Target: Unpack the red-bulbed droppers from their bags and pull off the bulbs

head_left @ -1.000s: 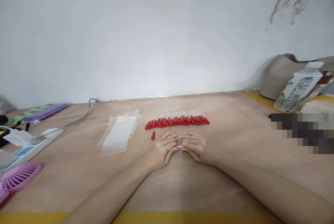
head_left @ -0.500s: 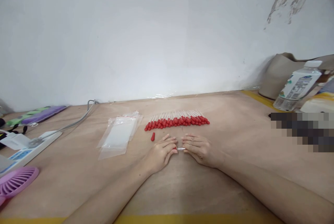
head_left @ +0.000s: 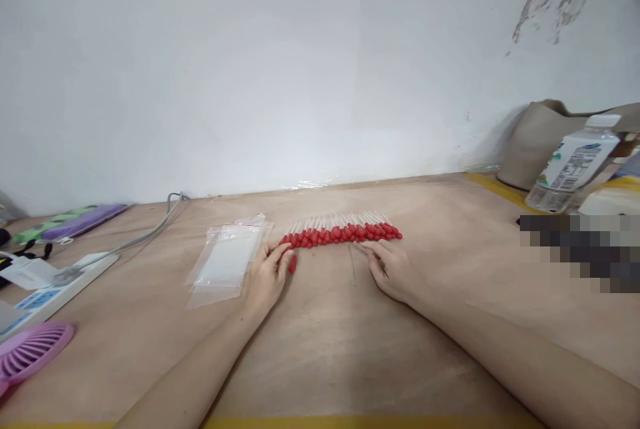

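Droppers with red rubber bulbs (head_left: 335, 236) and thin clear tubes lie packed in a row, bulbs towards me. My left hand (head_left: 267, 272) is at the row's left end, thumb and fingers pinched around a red-bulbed dropper (head_left: 288, 250) whose tube is hidden. Just beside its thumb lies a loose red bulb (head_left: 293, 264). My right hand (head_left: 393, 269) is in front of the row's right half, fingertips together close to the bulbs. Something small and pale shows at those fingertips, too unclear to name. Between the hands a thin dark line (head_left: 353, 266) runs on the table.
Clear zip bags (head_left: 225, 262) lie left of my left hand. Further left are a power strip (head_left: 95, 262) with a grey cable, a pink fan (head_left: 40, 349) and a purple-green pouch (head_left: 85, 219). A bottle (head_left: 573, 162) and a grey bag (head_left: 525, 139) stand at the back right.
My hands were together over a dropper in front of the row. They have moved apart and forward, the left to the row's left end, the right up to the bulbs.
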`<action>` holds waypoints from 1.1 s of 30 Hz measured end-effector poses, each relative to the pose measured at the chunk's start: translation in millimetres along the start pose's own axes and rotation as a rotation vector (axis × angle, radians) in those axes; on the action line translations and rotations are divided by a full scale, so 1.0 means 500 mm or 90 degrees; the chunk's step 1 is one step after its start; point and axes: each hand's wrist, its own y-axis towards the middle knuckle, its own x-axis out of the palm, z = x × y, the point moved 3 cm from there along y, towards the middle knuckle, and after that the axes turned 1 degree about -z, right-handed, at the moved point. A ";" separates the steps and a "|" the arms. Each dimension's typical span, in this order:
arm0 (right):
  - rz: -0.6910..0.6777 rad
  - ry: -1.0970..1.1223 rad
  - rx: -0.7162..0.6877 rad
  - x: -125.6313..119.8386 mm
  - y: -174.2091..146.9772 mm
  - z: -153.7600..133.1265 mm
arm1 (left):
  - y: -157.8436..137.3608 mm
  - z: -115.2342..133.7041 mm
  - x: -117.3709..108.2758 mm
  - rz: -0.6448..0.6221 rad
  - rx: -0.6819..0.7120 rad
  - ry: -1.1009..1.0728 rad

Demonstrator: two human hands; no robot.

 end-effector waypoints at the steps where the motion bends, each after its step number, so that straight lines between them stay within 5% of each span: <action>1: -0.011 0.005 0.008 0.001 0.001 -0.001 | 0.002 -0.010 0.000 -0.002 -0.021 0.007; 9: -0.043 0.011 0.020 0.011 0.006 -0.002 | 0.001 -0.045 0.013 -0.112 -0.166 -0.022; 33: -0.202 -0.042 -0.028 0.023 0.012 -0.027 | 0.011 -0.024 0.017 -0.141 -0.196 -0.045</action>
